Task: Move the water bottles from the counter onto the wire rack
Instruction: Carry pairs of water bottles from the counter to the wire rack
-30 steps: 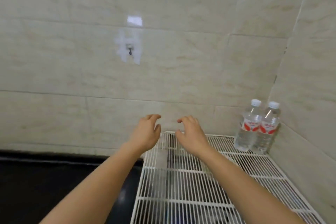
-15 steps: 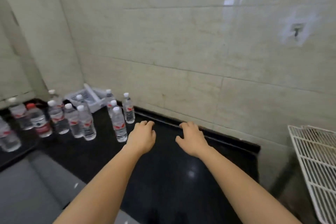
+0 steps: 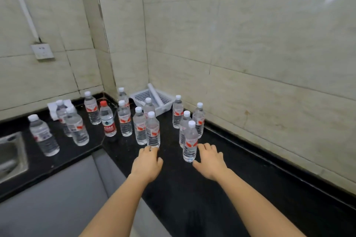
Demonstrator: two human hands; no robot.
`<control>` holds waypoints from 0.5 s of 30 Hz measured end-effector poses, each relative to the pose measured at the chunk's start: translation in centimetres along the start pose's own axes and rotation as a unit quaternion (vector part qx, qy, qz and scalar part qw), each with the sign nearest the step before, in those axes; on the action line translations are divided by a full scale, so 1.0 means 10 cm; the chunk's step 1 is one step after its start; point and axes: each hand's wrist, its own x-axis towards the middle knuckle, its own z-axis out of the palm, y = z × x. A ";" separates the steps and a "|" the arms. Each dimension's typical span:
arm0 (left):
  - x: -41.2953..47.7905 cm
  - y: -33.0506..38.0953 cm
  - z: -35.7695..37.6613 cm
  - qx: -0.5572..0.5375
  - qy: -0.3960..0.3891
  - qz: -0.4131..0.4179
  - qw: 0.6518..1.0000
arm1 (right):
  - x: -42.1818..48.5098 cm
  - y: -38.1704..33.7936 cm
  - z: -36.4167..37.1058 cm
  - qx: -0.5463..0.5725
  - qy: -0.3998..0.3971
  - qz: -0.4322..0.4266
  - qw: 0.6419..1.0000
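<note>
Several clear water bottles with white caps and red labels stand upright on the black counter [image 3: 221, 188] in the corner. The nearest bottle [image 3: 190, 141] stands just left of my right hand [image 3: 211, 160], which is open with fingers spread, almost touching it. My left hand [image 3: 147, 162] is open too, its fingertips right at the base of another bottle [image 3: 153, 130]. One bottle [image 3: 107, 119] has a red cap and a dark red label. The wire rack is out of view.
A white plastic basket [image 3: 154, 100] holding a white roll sits in the corner behind the bottles. A steel sink [image 3: 10, 154] is set into the counter at far left. A wall socket [image 3: 42, 51] is above it. Grey floor lies inside the counter's L.
My view has swung left, away from the wire rack to the counter corner. Both hands have come forward close to the nearest bottles, still holding nothing.
</note>
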 end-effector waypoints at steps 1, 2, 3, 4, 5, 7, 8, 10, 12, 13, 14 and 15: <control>0.15 -0.07 -0.01 -0.005 0.006 0.000 1.000 | 0.17 -0.02 0.01 0.003 0.005 0.003 1.000; 0.30 -0.13 -0.03 -0.011 0.009 0.000 1.000 | 0.35 -0.04 0.01 0.007 0.011 0.008 1.000; 0.45 -0.19 -0.06 -0.014 0.010 0.002 1.000 | 0.53 -0.05 -0.01 0.012 0.019 0.014 1.000; 0.61 -0.24 -0.09 -0.014 0.009 0.004 1.000 | 0.70 -0.06 -0.03 0.014 0.024 0.017 0.999; 0.76 -0.28 -0.13 -0.015 0.007 0.005 1.000 | 0.84 -0.07 -0.05 0.013 0.027 0.020 0.999; 1.09 -0.38 -0.20 -0.015 0.010 0.011 1.000 | 1.15 -0.09 -0.06 0.009 0.032 0.028 0.999; 1.18 -0.39 -0.23 -0.015 0.017 0.016 1.000 | 1.21 -0.08 -0.08 0.009 0.036 0.031 0.999; 1.42 -0.45 -0.27 -0.021 0.014 0.016 1.000 | 1.39 -0.10 -0.06 0.010 0.029 0.035 0.999; 1.63 -0.50 -0.27 -0.031 0.010 0.015 0.999 | 1.52 -0.11 -0.02 0.008 0.017 0.037 0.999; 1.73 -0.51 -0.27 -0.037 0.013 0.019 0.999 | 1.56 -0.11 0.01 0.004 0.012 0.039 0.999; 1.82 -0.52 -0.26 -0.041 0.019 0.026 0.999 | 1.61 -0.10 0.03 -0.003 0.008 0.041 0.999; 1.91 -0.53 -0.25 -0.042 0.027 0.035 0.998 | 1.64 -0.09 0.05 -0.010 0.006 0.044 0.999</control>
